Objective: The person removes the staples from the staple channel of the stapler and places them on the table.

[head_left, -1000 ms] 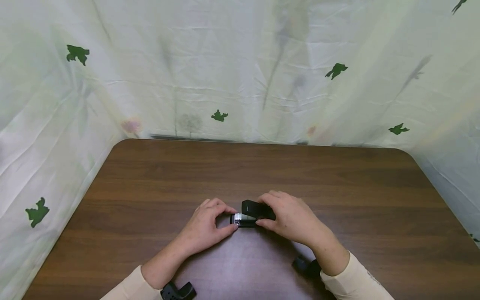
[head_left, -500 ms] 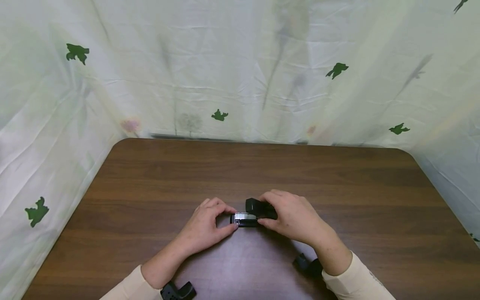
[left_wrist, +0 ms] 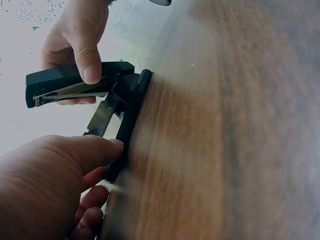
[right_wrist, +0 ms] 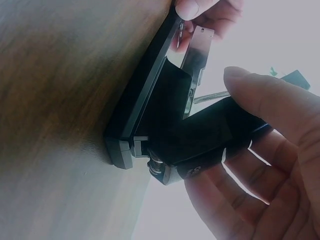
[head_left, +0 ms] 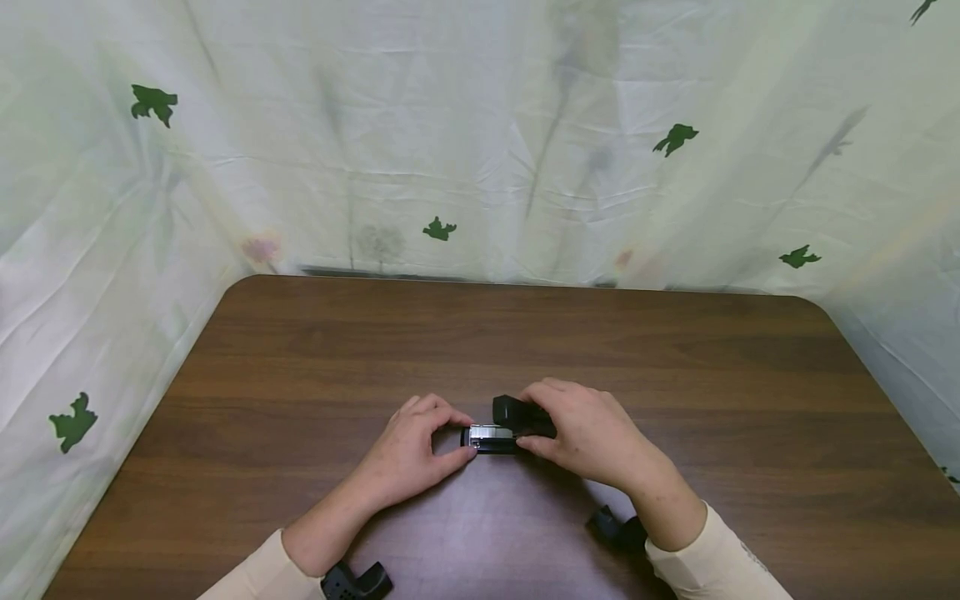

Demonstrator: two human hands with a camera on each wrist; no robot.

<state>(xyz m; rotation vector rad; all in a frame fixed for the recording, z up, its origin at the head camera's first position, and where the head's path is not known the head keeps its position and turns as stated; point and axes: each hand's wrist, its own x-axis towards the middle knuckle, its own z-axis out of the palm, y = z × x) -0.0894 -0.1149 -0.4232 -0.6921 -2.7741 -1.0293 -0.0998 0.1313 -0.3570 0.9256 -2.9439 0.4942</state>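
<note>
A black stapler stands on the table in front of me with its top cover swung up and back. My left hand pinches the front end of its base between thumb and fingers. The raised cover is in the grip of my right hand, thumb on one side and fingers on the other. Between cover and base shows the metal staple channel. A thin coil spring stretches from the channel to the cover. No staples show in the channel.
The brown wood table has rounded far corners. Behind it and along both sides hangs a pale curtain with green leaf-like shapes. Black wrist devices sit at both cuffs, low over the table.
My right hand has drawn the stapler's cover slightly to the right, so it stands further open and more of the metal channel shows. My left hand keeps its place on the base.
</note>
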